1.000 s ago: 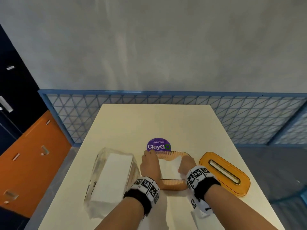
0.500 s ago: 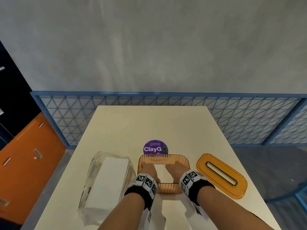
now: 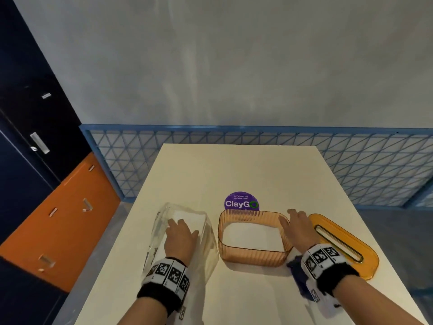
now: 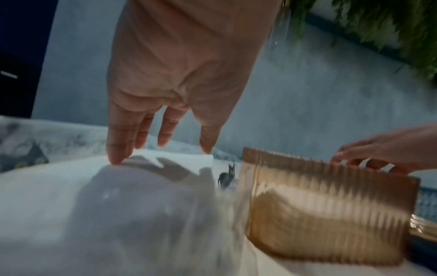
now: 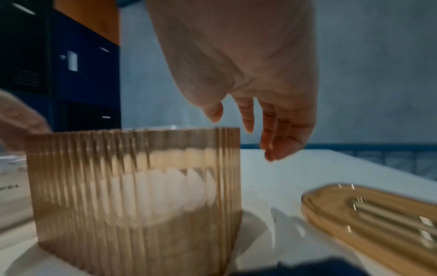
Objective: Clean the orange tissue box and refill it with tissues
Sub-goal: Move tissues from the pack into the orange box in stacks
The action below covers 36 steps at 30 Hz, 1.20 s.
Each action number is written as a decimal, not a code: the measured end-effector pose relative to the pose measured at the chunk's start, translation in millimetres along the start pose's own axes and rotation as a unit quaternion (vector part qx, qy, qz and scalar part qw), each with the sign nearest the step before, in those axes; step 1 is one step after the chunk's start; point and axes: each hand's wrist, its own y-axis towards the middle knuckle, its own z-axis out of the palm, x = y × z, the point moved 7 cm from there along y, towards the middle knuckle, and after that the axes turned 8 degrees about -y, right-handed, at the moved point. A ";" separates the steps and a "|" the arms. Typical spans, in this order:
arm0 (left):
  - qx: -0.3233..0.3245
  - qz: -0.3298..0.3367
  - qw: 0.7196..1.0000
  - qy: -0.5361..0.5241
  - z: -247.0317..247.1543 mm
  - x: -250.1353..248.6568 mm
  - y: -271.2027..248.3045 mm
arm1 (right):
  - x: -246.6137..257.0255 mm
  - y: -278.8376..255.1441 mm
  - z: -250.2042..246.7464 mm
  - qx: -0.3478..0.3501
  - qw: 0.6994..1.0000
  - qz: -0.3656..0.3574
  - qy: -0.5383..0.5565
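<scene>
- The head view takes in the whole cream table (image 3: 234, 174): the ribbed orange tissue box (image 3: 254, 254) stands open-topped near its front edge, a white stack of tissues (image 3: 251, 235) lying inside, below the rim.
- Only the head view shows the purple round sticker (image 3: 241, 202) just behind the box, and a dark blue cloth (image 3: 295, 273) at the box's front right corner, under the right wrist.
- The orange lid (image 3: 344, 247) with its long slot lies flat on the table just right of the box; the right wrist view shows it low and close, apart from the box wall.
- A clear plastic tissue pack (image 3: 185, 240) lies just left of the box; the left wrist view alone shows a small black cat print (image 4: 227, 177) on its wrapper.
- The left hand (image 3: 180, 238) lies over the pack. In the left wrist view its fingers (image 4: 118, 145) are straight and slightly spread, one tip touching the white top; they grasp nothing.
- The right hand (image 3: 296, 226) sits at the box's right end, between the box and the lid. In the right wrist view its fingers (image 5: 276, 142) hang relaxed and loosely parted beside the rim, holding nothing; whether they touch the box I cannot tell.
- The right wrist view shows through the ribbed wall that the tissues (image 5: 151, 186) fill only the lower part of the box.
</scene>
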 end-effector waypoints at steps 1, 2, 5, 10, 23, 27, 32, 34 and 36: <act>0.008 0.001 1.000 0.016 5.2 1.5 -2.3 | -3.1 1.6 11.0 0.040 0.998 0.024 0.040; 0.009 0.003 1.000 0.029 9.5 2.1 -3.7 | -4.7 2.7 20.2 0.067 0.994 0.039 0.072; -0.001 -0.010 0.999 0.050 15.8 3.3 -2.2 | -6.9 1.7 31.5 0.088 0.987 0.057 0.119; -0.003 -0.021 0.999 0.040 18.6 3.8 6.7 | -9.4 -0.3 33.4 0.092 0.985 0.062 0.135; 0.016 -0.087 0.988 0.126 28.8 -3.5 12.5 | -9.4 -0.7 33.1 0.082 0.990 0.065 0.096; 0.019 -0.084 0.994 0.064 26.0 -3.5 23.8 | -9.4 -1.2 31.9 0.083 0.991 0.063 0.088; 0.031 -0.093 0.993 0.067 26.7 -6.6 23.9 | -9.0 -1.0 32.5 0.084 0.991 0.060 0.086; 0.039 -0.084 0.993 0.078 26.6 -8.0 26.2 | -8.7 -1.6 32.2 0.086 0.991 0.058 0.089; 0.042 -0.071 0.992 0.092 25.1 -7.5 28.3 | -8.1 -2.7 31.2 0.088 0.991 0.054 0.088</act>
